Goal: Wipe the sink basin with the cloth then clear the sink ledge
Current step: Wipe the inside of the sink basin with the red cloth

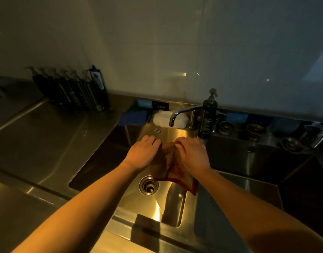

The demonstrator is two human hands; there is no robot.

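Observation:
Both my hands hold a brown cloth point(172, 168) with a red border above the steel sink basin point(138, 203). My left hand point(143, 152) grips the cloth's left top edge and my right hand point(191, 152) grips its right top edge. The cloth hangs down between them over the drain point(149, 185). On the back ledge lie a blue sponge point(133, 117) and a white object point(168, 120), under the faucet point(182, 114). A dark pump bottle point(208, 115) stands on the divider to the right.
A row of dark pump bottles point(71, 90) stands on the counter at the back left. A second basin point(266, 161) lies to the right, with several round metal strainers point(253, 130) on its ledge. The tiled wall point(157, 42) rises behind.

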